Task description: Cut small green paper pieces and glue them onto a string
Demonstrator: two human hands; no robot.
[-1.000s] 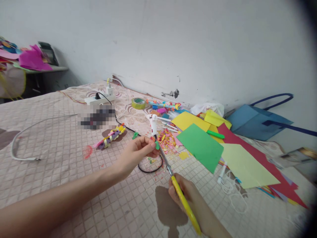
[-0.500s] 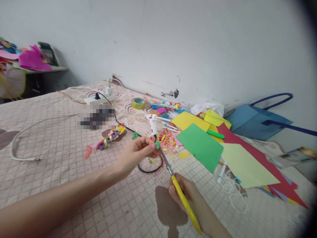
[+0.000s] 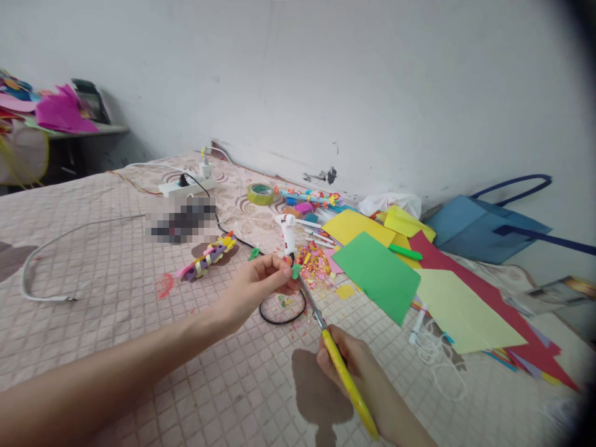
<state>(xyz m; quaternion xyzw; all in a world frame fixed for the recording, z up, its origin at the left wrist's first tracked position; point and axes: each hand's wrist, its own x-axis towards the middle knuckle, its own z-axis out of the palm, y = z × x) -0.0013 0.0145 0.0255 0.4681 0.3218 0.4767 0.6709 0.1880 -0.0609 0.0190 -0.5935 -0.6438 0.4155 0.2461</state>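
Lower right of the frame, nearest: one right hand, fingers closed round a pair of scissors with a yellow handle, metal blades pointing up toward the centre. Just left of the blades: one left hand, thumb and fingertips pinched on a small green piece, which sat at the centre of the frame, by the blade tips; whether the blades touched it could not be told. Beneath both hands lay a pale checked cloth. Right of centre: white string beside a white marker, and overlapping sheets, among them a pale yellow sheet, a red sheet and a green sheet. Around the centre: a black cord, looped; a heap of coloured scraps; left of these, a purple-and-yellow ornament. Above the left hand stood a white glue gun. Farther off: a roll of tape, upper centre; a white power strip, left of it; a blue bag, right, near the wall. Upper left: bright pink material on a side table.
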